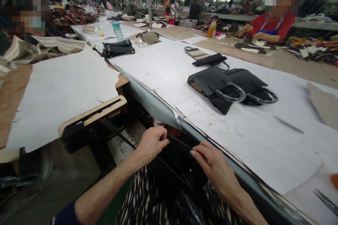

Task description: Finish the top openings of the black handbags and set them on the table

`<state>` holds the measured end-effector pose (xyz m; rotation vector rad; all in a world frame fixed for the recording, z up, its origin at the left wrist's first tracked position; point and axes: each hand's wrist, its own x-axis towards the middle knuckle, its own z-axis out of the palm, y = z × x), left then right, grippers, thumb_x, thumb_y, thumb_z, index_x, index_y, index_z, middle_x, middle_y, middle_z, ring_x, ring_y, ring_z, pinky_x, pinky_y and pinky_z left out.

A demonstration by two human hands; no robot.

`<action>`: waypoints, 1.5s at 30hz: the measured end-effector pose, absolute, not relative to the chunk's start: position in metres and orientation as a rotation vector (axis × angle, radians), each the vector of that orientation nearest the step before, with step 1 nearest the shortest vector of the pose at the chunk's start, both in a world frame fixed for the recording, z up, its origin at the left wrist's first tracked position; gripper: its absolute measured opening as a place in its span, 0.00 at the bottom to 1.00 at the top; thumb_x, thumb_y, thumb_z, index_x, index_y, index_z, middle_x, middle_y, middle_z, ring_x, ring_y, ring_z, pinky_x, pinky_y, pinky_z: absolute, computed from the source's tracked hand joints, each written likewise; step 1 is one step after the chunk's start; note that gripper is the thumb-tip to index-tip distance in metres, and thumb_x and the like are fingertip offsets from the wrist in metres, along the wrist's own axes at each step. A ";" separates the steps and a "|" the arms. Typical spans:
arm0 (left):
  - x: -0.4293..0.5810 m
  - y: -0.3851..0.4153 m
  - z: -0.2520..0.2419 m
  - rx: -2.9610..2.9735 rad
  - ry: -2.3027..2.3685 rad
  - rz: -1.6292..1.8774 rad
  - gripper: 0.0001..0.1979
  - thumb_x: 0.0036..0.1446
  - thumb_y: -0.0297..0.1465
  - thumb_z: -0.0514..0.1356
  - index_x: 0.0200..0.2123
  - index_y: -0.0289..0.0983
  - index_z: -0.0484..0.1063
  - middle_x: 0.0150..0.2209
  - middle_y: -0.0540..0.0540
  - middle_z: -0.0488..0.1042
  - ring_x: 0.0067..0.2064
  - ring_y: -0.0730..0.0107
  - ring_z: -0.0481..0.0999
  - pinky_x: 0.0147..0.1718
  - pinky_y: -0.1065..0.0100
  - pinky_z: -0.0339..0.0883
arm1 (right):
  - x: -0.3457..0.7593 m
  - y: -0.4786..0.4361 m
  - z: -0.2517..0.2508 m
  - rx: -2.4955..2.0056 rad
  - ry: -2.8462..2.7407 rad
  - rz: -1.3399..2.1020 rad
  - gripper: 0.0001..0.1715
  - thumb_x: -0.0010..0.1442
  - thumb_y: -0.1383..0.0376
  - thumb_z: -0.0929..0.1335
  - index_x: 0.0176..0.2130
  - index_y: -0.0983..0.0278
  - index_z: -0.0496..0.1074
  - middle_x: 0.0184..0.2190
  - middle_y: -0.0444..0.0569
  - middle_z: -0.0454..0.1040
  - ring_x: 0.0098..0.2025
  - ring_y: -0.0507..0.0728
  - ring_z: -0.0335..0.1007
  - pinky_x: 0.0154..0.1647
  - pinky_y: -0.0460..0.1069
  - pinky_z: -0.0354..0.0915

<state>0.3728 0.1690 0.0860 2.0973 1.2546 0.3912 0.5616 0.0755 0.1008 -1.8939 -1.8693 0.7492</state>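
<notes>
Over my lap, a black bag [175, 160] hangs between my two hands, its upper edge stretched from one to the other. My left hand [154, 141] is closed, thumb and fingers pinching that edge. On the other side, my right hand [211, 160] pinches the same edge with thumb and forefinger. Much of the bag's lower part is dark and hard to make out against my patterned clothing. Just beyond the table edge lie two black handbags [208, 79] with plastic-wrapped handles [232, 93].
A white-covered table [163, 66] runs past my hands, its edge close to my right forearm. Scissors [327, 200] lie at lower right. To the left, a slotted wooden piece [92, 114] juts over a gap. Co-workers sit across the table, one in a red top [285, 28].
</notes>
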 end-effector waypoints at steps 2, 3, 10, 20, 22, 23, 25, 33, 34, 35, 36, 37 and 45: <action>0.374 0.171 0.084 2.103 1.269 0.379 0.10 0.44 0.26 0.56 0.16 0.36 0.56 0.17 0.56 0.58 0.24 0.76 0.58 0.24 0.73 0.47 | 0.562 0.075 0.100 -1.893 -1.865 0.747 0.17 0.62 0.60 0.57 0.31 0.62 0.70 0.29 0.45 0.65 0.31 0.52 0.63 0.33 0.48 0.59; 0.375 0.171 0.084 2.111 1.281 0.373 0.10 0.43 0.26 0.56 0.16 0.36 0.56 0.17 0.56 0.58 0.24 0.76 0.58 0.23 0.73 0.47 | 0.563 0.075 0.100 -1.892 -1.866 0.747 0.17 0.62 0.61 0.57 0.31 0.62 0.70 0.29 0.45 0.65 0.31 0.52 0.63 0.33 0.48 0.59; 0.383 0.173 0.082 2.180 1.394 0.314 0.10 0.42 0.26 0.56 0.16 0.36 0.55 0.17 0.56 0.55 0.23 0.75 0.57 0.23 0.71 0.45 | 0.563 0.075 0.100 -1.845 -1.879 0.756 0.17 0.62 0.62 0.56 0.30 0.62 0.70 0.29 0.45 0.65 0.30 0.51 0.63 0.32 0.48 0.59; 0.386 0.168 0.080 2.203 1.366 0.325 0.10 0.42 0.25 0.53 0.16 0.36 0.52 0.18 0.55 0.54 0.23 0.75 0.55 0.24 0.71 0.44 | 0.568 0.072 0.096 -1.800 -1.824 0.829 0.16 0.61 0.63 0.58 0.29 0.62 0.71 0.29 0.45 0.66 0.31 0.51 0.64 0.33 0.47 0.59; 0.384 0.169 0.079 2.200 1.340 0.326 0.10 0.42 0.25 0.54 0.16 0.36 0.53 0.18 0.55 0.55 0.23 0.75 0.55 0.24 0.71 0.44 | 0.571 0.073 0.095 -1.795 -1.799 0.867 0.15 0.60 0.62 0.59 0.29 0.62 0.71 0.29 0.44 0.66 0.31 0.51 0.63 0.32 0.47 0.59; 0.383 0.169 0.080 2.192 1.323 0.320 0.10 0.42 0.25 0.54 0.16 0.36 0.53 0.17 0.55 0.55 0.23 0.75 0.55 0.23 0.71 0.44 | 0.572 0.074 0.095 -1.795 -1.786 0.889 0.15 0.60 0.62 0.59 0.29 0.62 0.71 0.29 0.44 0.66 0.31 0.51 0.63 0.32 0.47 0.59; 0.382 0.170 0.081 2.170 1.292 0.294 0.10 0.41 0.25 0.54 0.15 0.36 0.53 0.17 0.55 0.54 0.23 0.75 0.55 0.23 0.71 0.45 | 0.573 0.076 0.096 -1.798 -1.764 0.926 0.14 0.59 0.63 0.60 0.28 0.62 0.71 0.28 0.43 0.66 0.30 0.51 0.63 0.32 0.47 0.58; 0.386 0.172 0.084 2.243 1.266 0.245 0.10 0.38 0.22 0.51 0.15 0.36 0.51 0.18 0.55 0.56 0.23 0.75 0.56 0.23 0.71 0.46 | 0.574 0.079 0.095 -1.833 -1.640 1.041 0.09 0.54 0.63 0.63 0.27 0.62 0.72 0.27 0.42 0.68 0.31 0.52 0.64 0.34 0.47 0.58; 0.387 0.172 0.084 2.247 1.270 0.238 0.09 0.38 0.22 0.51 0.15 0.36 0.51 0.18 0.55 0.56 0.23 0.75 0.57 0.23 0.71 0.46 | 0.574 0.080 0.095 -1.834 -1.617 1.078 0.08 0.53 0.63 0.64 0.28 0.62 0.72 0.27 0.42 0.69 0.32 0.53 0.65 0.34 0.47 0.58; 0.388 0.172 0.083 2.249 1.274 0.231 0.09 0.38 0.22 0.51 0.15 0.36 0.51 0.18 0.54 0.56 0.23 0.75 0.57 0.23 0.71 0.46 | 0.574 0.080 0.095 -1.835 -1.601 1.108 0.08 0.52 0.63 0.64 0.29 0.62 0.72 0.28 0.42 0.70 0.32 0.53 0.65 0.35 0.47 0.58; 0.388 0.172 0.083 2.252 1.278 0.229 0.09 0.38 0.22 0.51 0.15 0.36 0.52 0.18 0.54 0.56 0.23 0.75 0.57 0.23 0.71 0.46 | 0.574 0.081 0.095 -1.839 -1.594 1.128 0.09 0.52 0.62 0.64 0.30 0.61 0.73 0.28 0.43 0.70 0.33 0.53 0.65 0.35 0.48 0.58; 0.388 0.171 0.083 2.256 1.280 0.230 0.09 0.39 0.22 0.52 0.15 0.36 0.52 0.18 0.54 0.56 0.23 0.75 0.57 0.23 0.71 0.47 | 0.574 0.082 0.095 -1.846 -1.595 1.135 0.10 0.53 0.62 0.63 0.30 0.61 0.73 0.28 0.43 0.70 0.33 0.53 0.65 0.34 0.48 0.58; 0.387 0.170 0.078 2.249 1.270 0.275 0.08 0.38 0.22 0.51 0.15 0.36 0.53 0.18 0.54 0.56 0.23 0.75 0.57 0.23 0.71 0.46 | 0.567 0.085 0.097 -1.892 -1.741 0.987 0.16 0.58 0.63 0.60 0.23 0.63 0.69 0.26 0.42 0.65 0.28 0.50 0.62 0.29 0.46 0.55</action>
